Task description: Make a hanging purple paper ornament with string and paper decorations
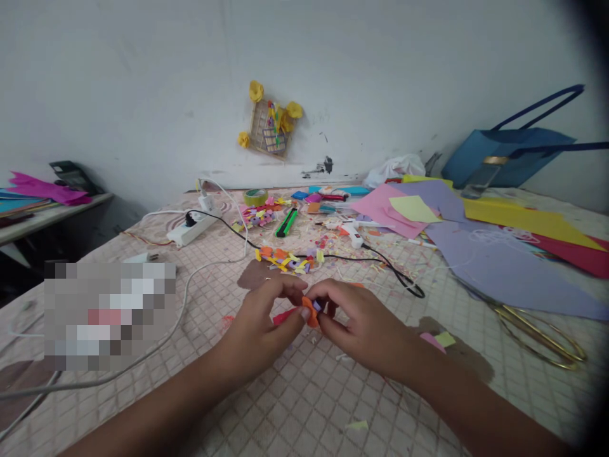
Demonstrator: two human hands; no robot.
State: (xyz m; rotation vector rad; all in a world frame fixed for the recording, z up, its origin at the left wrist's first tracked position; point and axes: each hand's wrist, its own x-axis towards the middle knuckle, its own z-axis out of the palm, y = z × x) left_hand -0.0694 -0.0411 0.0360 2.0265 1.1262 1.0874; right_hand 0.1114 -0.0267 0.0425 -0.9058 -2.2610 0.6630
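Piece (312, 315): small, orange, curved edge, purple bit (317, 305) at right; left hand (264, 320) and right hand (364, 320) both pinching it.

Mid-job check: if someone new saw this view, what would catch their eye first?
Probably the small orange piece held between the left hand and the right hand, near the middle of the view. Next, the big purple sheet spread across the right side of the table, and the blue bag behind it by the wall. Above, a wall hanging with yellow flowers stands out.
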